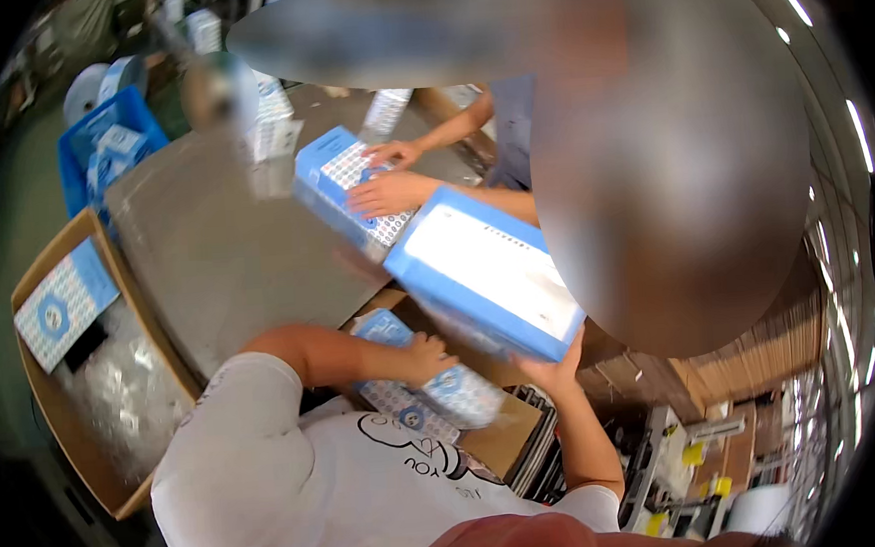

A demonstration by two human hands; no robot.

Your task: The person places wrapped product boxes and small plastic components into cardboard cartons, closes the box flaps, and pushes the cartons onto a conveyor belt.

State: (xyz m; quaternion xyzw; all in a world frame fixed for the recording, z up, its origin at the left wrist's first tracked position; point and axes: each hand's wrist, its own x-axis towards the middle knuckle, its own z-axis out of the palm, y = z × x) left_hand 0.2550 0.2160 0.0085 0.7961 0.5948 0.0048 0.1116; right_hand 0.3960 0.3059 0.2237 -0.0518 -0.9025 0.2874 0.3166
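Observation:
My left hand (428, 360) is closed on a slim blue-and-white patterned box (468, 398), low in front of my chest. Under and beside it, more boxes of the same pattern lie in an open brown carton (519, 431). My right hand (560, 363) grips the near lower corner of a large blue box (492, 270) with a white top panel, tilted and held up off the table. Its thumb shows at the edge; the other fingers are partly hidden. Just beyond, a co-worker's two hands (392, 181) rest on another blue-and-white patterned box (346, 174).
A grey table (225, 236) spreads across the middle left. At its left stands a carton (120, 493) with clear plastic bags and a patterned box. Behind is a blue crate (153, 130) of blue-and-white packages. Flat cardboard (753, 354) is stacked at right.

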